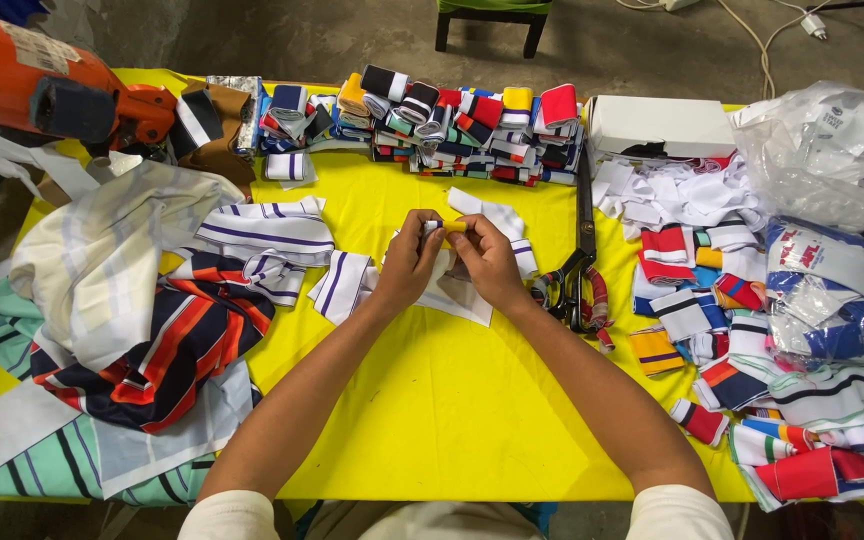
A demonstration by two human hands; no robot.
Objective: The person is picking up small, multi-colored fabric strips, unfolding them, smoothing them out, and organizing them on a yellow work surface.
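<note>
I am rolling up a little strip of white and yellow cloth (445, 227) over the middle of the yellow table (432, 400), and my left hand (407, 262) and right hand (487, 262) both pinch it tight between fingers and thumbs. I think the roll is only partly made. Next I need to keep it snug so it does not pop open, near the big scissors (580, 250).

A garment workshop is suggested — a yellow cutting table (432, 400), heaped striped fabric pieces (452, 120), large shears (582, 250), an orange cutting machine (42, 85) upper left.
</note>
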